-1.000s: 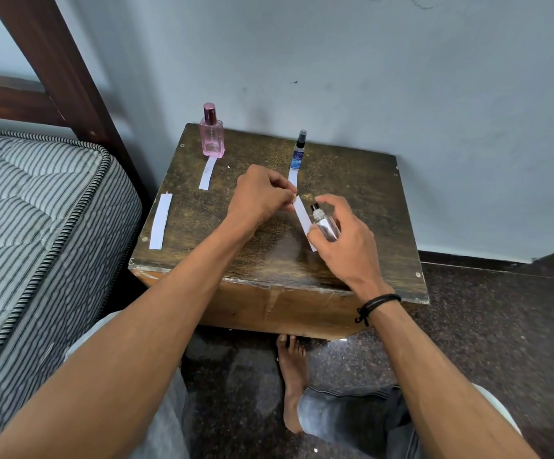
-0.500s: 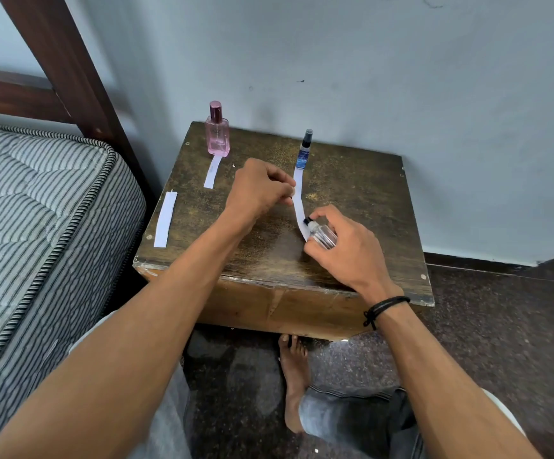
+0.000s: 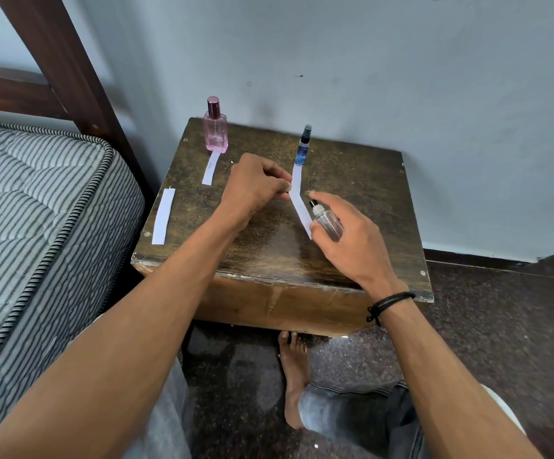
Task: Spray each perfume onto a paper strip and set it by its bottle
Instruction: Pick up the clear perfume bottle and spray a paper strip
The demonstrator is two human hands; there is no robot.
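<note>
Spraying the held paper strip (image 3: 302, 215) was the step in hand. The left hand (image 3: 255, 187) pinched the strip's far end between curled fingers, holding it slanted low over the table (image 3: 352, 180); whether its near end rested on the wood could not be told. The right hand (image 3: 352, 240) gripped a small clear spray bottle (image 3: 328, 223), fingers wrapped round its body and the index finger reaching over the black nozzle, just beside the strip's near half. One short press looked sufficient, with the nozzle facing the paper squarely and the pinching fingers off the wetted part. At the back stood the pink perfume bottle (image 3: 215, 134) with a first strip (image 3: 211, 168) in front and the blue spray bottle (image 3: 303, 149) with a second strip (image 3: 297, 177) in front, so the sprayed strip probably belonged beside the clear bottle, apart from those. A spare strip (image 3: 163, 216) lay near the left edge.
</note>
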